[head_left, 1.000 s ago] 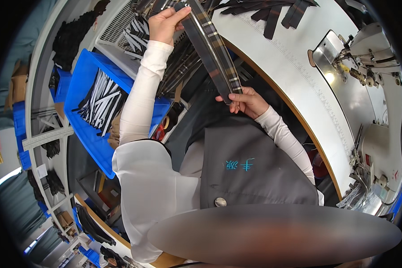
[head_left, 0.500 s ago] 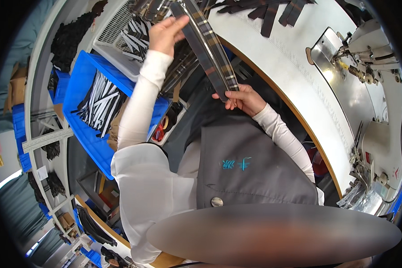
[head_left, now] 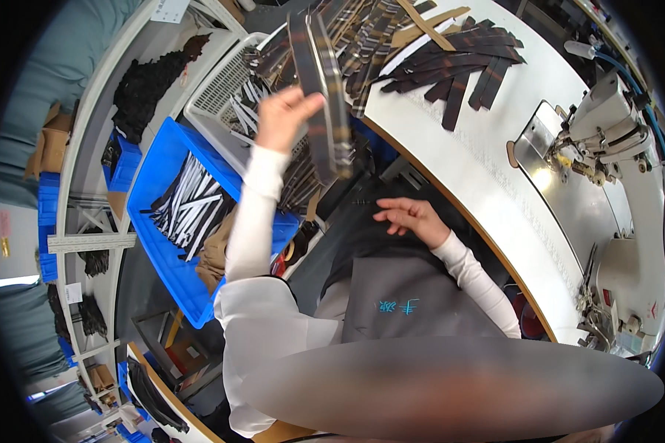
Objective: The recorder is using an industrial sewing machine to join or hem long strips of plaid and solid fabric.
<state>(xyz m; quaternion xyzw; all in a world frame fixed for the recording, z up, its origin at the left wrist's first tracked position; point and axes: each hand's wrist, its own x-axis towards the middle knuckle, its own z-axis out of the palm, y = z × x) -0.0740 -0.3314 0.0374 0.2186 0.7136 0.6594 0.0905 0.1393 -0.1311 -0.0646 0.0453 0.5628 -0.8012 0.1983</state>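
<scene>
My left hand [head_left: 282,120] pinches a long dark plaid fabric strip [head_left: 323,140] with a pale line down its length, which looks like a zipper. The strip hangs in the air over the gap between table and bins, its lower end smeared by motion. My right hand [head_left: 415,220] holds nothing; its fingers are stretched loosely apart above my lap, below and to the right of the strip's free end. At the far side, a pile of similar plaid strips [head_left: 358,55] lies beyond my left hand.
Dark fabric strips [head_left: 469,63] are fanned out on the white curved table [head_left: 480,159]. A sewing machine [head_left: 606,118] stands at the right. On the left are a blue bin [head_left: 222,292] of black and white strips, a pale perforated basket [head_left: 213,100] and shelving [head_left: 89,242].
My right hand has let go of the strip's lower end and opened. My left hand still holds the strip, now hanging more upright. The view has shifted, showing more of the table's far side.
</scene>
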